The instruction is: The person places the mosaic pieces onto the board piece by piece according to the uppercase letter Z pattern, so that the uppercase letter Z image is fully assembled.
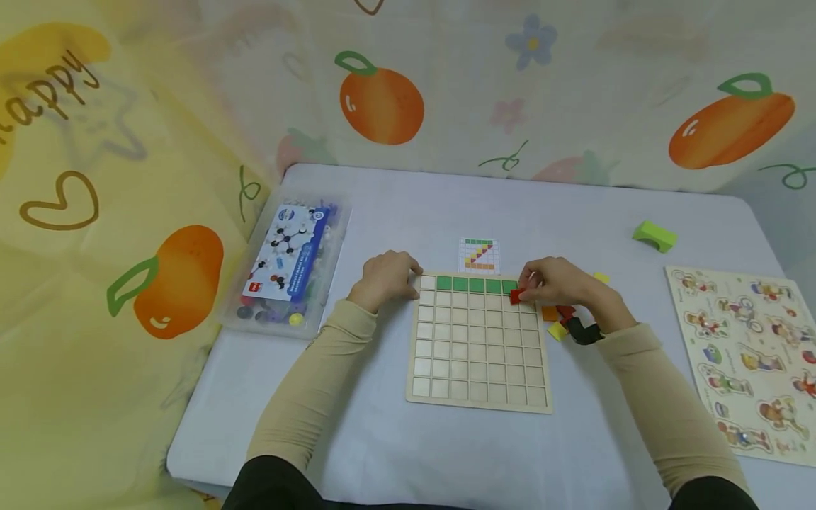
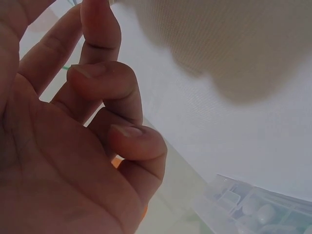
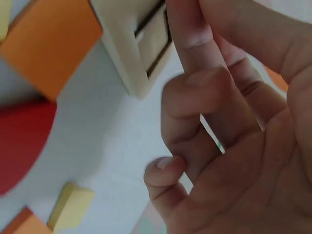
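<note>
Left to right. Plastic box (image 1: 331, 283): near the upper left corner of the table (image 1: 382, 453), well clear of the work.

Left hand (image 1: 387, 278): fingertips hold the grid board (image 1: 468, 350) at its upper left corner; other fingers curled, palm bare in the wrist view. Risk: if this grip slackens, the board could skid or turn under a push.

Board: middle of the table. Five green tiles (image 1: 477, 285) in the top row; leftmost cell there bare. Pattern card (image 1: 479, 256) lies just beyond the top edge; a shove that way would likely push it askew.

Red tile (image 1: 516, 297): over the board's right part, just below the last green tile, pinched by the right hand (image 1: 551, 280). Seating not confirmed; the fingers hide part of it. If released off-line, it could catch on a divider and sit tilted, or knock the green neighbour loose.

Loose tiles (image 1: 557, 331) (yellow, orange, red): off the board's right edge, beneath and beside the right wrist. The black strap (image 1: 583, 331) or sleeve could sweep them away on a low withdrawal.

Green block (image 1: 654, 236) and picture puzzle (image 1: 752, 361): toward the table's right edge, apart.
</note>
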`<state>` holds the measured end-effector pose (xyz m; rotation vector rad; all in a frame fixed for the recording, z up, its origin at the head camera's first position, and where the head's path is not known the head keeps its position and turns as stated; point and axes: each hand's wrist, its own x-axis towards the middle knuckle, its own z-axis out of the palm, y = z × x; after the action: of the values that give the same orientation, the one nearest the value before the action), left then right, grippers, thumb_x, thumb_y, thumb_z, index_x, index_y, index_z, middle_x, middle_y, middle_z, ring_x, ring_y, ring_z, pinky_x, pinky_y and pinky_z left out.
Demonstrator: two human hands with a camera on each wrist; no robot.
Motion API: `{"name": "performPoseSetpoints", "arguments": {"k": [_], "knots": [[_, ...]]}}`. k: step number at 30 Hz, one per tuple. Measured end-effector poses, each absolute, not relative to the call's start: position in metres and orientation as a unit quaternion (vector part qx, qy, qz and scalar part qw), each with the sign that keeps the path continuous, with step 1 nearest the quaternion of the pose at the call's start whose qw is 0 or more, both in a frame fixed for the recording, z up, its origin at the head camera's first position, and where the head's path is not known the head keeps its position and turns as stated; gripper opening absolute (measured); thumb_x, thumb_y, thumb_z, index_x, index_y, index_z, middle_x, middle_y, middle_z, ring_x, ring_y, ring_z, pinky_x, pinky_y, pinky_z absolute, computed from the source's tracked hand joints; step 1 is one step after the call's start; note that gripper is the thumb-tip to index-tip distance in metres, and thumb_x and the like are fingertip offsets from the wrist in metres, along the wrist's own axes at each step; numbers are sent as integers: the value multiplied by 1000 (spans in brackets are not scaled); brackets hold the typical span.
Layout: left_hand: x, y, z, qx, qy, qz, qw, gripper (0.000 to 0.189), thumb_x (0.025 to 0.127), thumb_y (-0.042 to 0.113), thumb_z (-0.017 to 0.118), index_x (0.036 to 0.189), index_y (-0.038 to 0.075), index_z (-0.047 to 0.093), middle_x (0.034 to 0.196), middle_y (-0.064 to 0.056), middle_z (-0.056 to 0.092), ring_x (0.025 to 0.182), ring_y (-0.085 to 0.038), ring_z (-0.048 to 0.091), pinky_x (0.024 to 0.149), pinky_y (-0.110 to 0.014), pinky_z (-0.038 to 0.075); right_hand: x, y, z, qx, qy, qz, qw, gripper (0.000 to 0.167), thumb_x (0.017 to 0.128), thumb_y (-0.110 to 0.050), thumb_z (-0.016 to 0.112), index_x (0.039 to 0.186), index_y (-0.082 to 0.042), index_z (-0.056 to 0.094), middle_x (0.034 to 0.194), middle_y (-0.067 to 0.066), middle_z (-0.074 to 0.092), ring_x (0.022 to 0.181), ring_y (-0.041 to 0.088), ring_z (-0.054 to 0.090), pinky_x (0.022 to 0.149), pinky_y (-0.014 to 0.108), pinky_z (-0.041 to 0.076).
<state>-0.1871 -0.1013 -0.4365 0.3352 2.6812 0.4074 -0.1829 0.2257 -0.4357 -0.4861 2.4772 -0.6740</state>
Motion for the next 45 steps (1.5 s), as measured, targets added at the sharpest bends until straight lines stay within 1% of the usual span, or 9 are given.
{"name": "performPoseSetpoints", "arguments": {"k": [6,18,25,28,31,35,37,41,45], "knots": [[-187,-100,-437,117,960,150,205,51,85,27,86,133,20,72,123,-9,75,116,-33,69,90,-47,58,-184,217,-438,-179,916,-234,272,14,93,-20,76,91,-6,76,78,4,71,71,14,55,67,27,44],[-189,-102,-435,116,961,145,205,52,84,28,87,134,21,71,124,-9,75,118,-34,68,92,-48,58,-185,208,-439,-162,930,-218,247,20,89,-29,80,87,-9,80,78,2,72,74,16,56,66,27,44],[-190,-103,-436,121,960,150,204,53,83,28,87,134,19,71,109,-7,78,112,-33,70,91,-48,58,-181,222,-436,-139,933,-238,231,20,89,-28,80,91,-8,82,78,2,73,74,15,56,66,26,45],[-190,-103,-437,122,959,155,205,54,82,27,88,133,18,72,103,-6,79,109,-33,71,89,-47,59,-179,236,-435,-129,934,-236,235,19,89,-27,80,94,-9,82,82,2,75,78,17,58,69,28,46],[-189,-103,-439,120,957,156,211,54,83,28,88,134,19,71,102,-5,79,110,-32,71,89,-47,58,-177,253,-435,-113,936,-231,242,22,91,-29,80,99,-8,82,93,7,79,87,21,60,72,28,46],[-189,-103,-440,119,957,156,216,54,83,28,88,134,19,71,111,-7,79,116,-33,69,90,-47,58,-177,275,-434,-70,944,-219,236,30,92,-32,79,107,-7,81,111,18,77,95,27,58,71,27,45],[-189,-102,-440,119,957,156,214,55,82,28,88,133,19,72,115,-8,78,118,-34,69,91,-48,58,-178,286,-433,-48,949,-211,230,33,92,-34,78,110,-6,81,117,23,74,94,28,58,69,28,45],[-190,-102,-440,120,957,157,213,55,81,28,89,132,19,72,110,-7,79,117,-34,69,91,-48,58,-180,306,-427,-12,960,-189,208,36,92,-36,77,112,-6,80,122,27,72,98,35,62,67,29,45],[-192,-103,-438,122,958,153,208,54,81,28,89,132,19,73,106,-6,79,116,-32,70,91,-48,59,-182,322,-424,23,965,-164,201,40,92,-36,74,117,-5,77,126,29,69,104,41,61,72,38,46]]}}
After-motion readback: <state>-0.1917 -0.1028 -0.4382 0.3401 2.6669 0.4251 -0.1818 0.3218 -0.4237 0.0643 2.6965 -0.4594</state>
